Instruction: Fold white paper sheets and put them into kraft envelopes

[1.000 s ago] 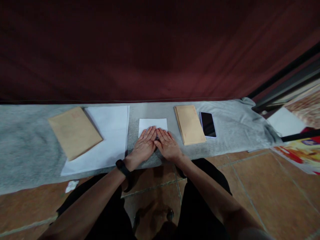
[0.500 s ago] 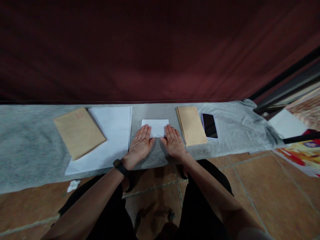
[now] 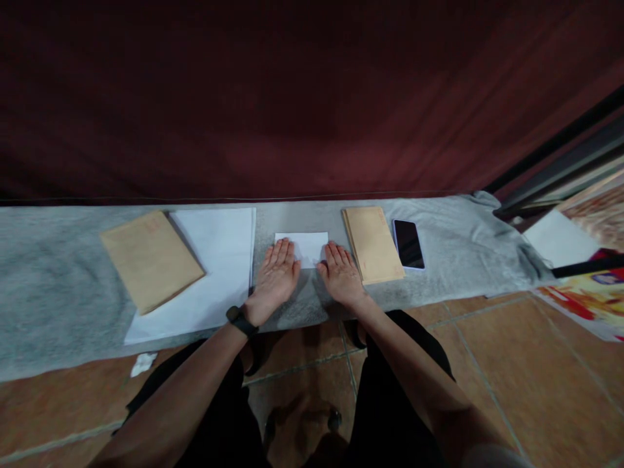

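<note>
A small folded sheet of white paper (image 3: 308, 248) lies flat on the grey cloth in front of me. My left hand (image 3: 277, 272) rests palm down over its left edge, fingers stretched out and pointing away from me. Over the right edge my right hand (image 3: 341, 272) lies flat in the same way, its thumb at the paper's near edge. Neither hand grips anything. The fingers cover both side edges of the paper, while its middle and far edge show.
To the left, brown envelopes (image 3: 153, 260) lie across large white sheets (image 3: 219, 260). On the right are more brown envelopes (image 3: 374, 247) and a phone (image 3: 409, 244) beside them. A dark red curtain (image 3: 312, 130) hangs behind the cloth-covered surface (image 3: 463, 250); tiled floor (image 3: 511, 351) lies below.
My left hand has shifted very slightly up along the paper's left side. Both hands stay flat on the paper, and the other things keep their places.
</note>
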Available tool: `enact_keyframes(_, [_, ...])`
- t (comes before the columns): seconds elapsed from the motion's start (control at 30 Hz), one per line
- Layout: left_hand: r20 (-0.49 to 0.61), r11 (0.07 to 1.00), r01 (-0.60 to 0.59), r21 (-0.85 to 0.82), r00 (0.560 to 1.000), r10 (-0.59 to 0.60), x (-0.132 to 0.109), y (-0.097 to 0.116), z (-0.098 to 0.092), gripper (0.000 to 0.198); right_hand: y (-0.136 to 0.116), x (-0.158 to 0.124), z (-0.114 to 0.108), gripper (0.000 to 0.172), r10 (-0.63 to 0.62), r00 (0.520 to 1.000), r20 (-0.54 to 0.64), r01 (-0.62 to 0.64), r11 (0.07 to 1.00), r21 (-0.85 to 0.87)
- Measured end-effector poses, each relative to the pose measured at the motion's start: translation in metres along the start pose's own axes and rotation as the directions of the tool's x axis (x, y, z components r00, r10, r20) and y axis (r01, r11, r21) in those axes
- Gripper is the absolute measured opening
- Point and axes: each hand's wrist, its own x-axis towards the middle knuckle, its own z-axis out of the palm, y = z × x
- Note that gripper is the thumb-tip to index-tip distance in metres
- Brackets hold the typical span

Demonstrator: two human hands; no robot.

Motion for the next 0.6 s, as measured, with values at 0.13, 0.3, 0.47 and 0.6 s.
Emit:
enact_keyframes(0.13, [-0.010, 0.997, -0.070, -0.022, 0.997, 0.070, 0.011, 0.015, 0.001, 0.060, -0.001, 0.004, -0.004, 0.052, 0.023, 1.000, 0.003, -0.023, 0.999, 0.029])
enact_keyframes(0.3, [-0.005, 0.990, -0.130, -0.053, 0.992, 0.130, 0.018, 0.028, 0.008, 0.058, -0.002, 0.010, -0.007, 0.051, 0.044, 0.999, 0.013, -0.044, 0.997, 0.065])
enact_keyframes(0.47, [0.072, 0.986, -0.145, -0.079, 0.986, 0.151, 0.021, 0.032, 0.013, 0.059, -0.006, 0.020, -0.008, 0.057, 0.007, 1.000, 0.020, -0.009, 0.993, 0.122])
enact_keyframes(0.6, [0.076, 0.981, -0.158, -0.109, 0.983, 0.167, 0.023, 0.027, 0.017, 0.061, -0.015, 0.026, -0.006, 0.058, -0.053, 0.997, 0.060, 0.044, 0.988, 0.148])
